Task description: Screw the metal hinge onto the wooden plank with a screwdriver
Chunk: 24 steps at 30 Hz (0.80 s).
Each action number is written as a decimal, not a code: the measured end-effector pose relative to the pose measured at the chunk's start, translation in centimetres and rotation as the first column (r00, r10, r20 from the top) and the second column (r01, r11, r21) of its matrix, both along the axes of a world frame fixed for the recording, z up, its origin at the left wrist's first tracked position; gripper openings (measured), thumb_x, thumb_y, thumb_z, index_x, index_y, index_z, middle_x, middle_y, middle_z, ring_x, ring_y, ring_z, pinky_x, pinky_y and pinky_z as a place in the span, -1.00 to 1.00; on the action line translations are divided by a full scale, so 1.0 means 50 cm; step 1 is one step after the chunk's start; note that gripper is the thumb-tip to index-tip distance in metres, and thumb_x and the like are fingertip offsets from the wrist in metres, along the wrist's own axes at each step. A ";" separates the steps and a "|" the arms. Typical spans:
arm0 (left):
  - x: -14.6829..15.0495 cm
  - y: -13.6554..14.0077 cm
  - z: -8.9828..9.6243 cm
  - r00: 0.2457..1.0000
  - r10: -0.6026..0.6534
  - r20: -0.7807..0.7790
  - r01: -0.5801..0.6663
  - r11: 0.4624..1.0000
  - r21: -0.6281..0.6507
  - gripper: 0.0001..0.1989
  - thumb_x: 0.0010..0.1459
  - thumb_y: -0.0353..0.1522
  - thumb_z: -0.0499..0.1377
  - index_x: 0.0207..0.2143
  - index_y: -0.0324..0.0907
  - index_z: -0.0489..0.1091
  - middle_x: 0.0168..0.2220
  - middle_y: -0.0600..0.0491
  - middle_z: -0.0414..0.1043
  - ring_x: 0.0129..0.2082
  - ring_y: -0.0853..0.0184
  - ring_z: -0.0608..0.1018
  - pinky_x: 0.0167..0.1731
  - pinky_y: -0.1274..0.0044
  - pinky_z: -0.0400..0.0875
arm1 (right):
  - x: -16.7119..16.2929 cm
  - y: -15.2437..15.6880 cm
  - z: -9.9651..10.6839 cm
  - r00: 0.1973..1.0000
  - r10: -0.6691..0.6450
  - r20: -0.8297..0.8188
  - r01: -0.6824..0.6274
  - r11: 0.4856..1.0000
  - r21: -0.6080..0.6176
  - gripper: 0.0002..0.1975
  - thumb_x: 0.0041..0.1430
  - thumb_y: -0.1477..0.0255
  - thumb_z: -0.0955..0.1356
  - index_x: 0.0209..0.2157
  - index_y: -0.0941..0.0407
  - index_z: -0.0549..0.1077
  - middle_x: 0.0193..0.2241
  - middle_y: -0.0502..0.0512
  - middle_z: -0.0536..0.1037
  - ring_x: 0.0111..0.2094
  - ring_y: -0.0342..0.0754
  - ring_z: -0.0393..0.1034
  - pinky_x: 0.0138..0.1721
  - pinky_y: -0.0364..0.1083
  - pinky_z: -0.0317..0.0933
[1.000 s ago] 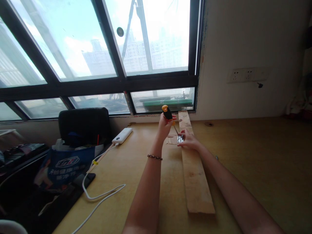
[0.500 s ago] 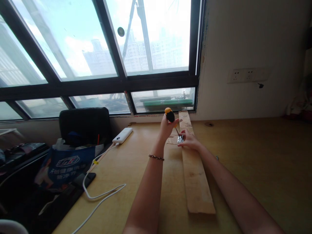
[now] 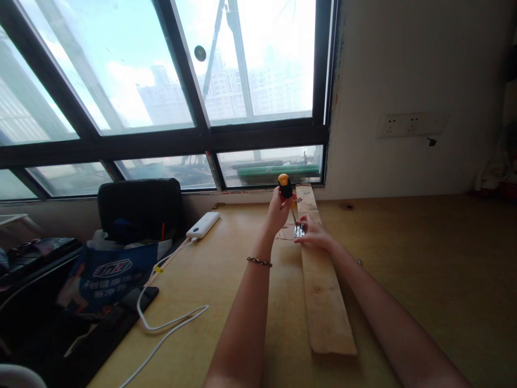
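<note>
My left hand (image 3: 279,209) is closed round the yellow and black handle of a screwdriver (image 3: 285,186). The handle tilts up and its shaft runs down to a shiny metal hinge (image 3: 299,230). My right hand (image 3: 314,233) pinches the hinge at its right side, with the thumb and fingers closed on it. Under the hinge lies a long wooden board (image 3: 328,302), stretching from the window side towards me. A flat piece of wood or card (image 3: 286,232) sits just left of the hinge. The screwdriver's tip is too small to make out.
Left on the table (image 3: 226,269) are a white power bank (image 3: 203,225) and its white cable (image 3: 177,323). A small metal piece (image 3: 360,262) lies right of the board. Beyond the left table edge stand a black chair (image 3: 141,205) and a blue bag (image 3: 113,275).
My left hand has moved slightly up and right, and the screwdriver handle stands more upright. My right hand and the hinge have stayed in place.
</note>
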<state>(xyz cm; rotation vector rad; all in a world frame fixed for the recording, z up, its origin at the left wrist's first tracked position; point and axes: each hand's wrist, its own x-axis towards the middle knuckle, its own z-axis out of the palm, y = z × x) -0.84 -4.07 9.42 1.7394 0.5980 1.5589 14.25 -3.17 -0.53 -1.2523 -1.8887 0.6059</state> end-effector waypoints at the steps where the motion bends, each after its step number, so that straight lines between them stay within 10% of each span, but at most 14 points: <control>1: 0.003 0.002 -0.003 1.000 0.017 -0.006 -0.017 1.000 0.019 -0.79 0.03 -0.34 0.10 -0.29 -0.18 0.12 -0.36 0.04 0.33 -0.34 0.41 0.43 -0.30 0.50 0.32 | 0.000 0.000 0.000 1.000 0.004 0.000 -0.004 1.000 0.005 -0.29 -0.49 0.26 0.52 -0.23 0.10 0.21 -0.17 0.16 0.42 -0.17 0.03 0.34 -0.15 -0.01 0.19; 24: -0.003 0.010 -0.012 0.924 0.362 -0.123 -0.363 0.932 0.021 -0.66 -0.24 -0.25 0.30 -0.43 -0.21 0.26 -0.47 0.09 0.32 -0.44 0.38 0.40 -0.41 0.53 0.32 | 0.000 -0.002 0.001 1.000 0.014 -0.002 -0.014 1.000 0.009 -0.30 -0.49 0.28 0.52 -0.24 0.11 0.21 -0.18 0.16 0.42 -0.18 0.02 0.35 -0.16 -0.01 0.21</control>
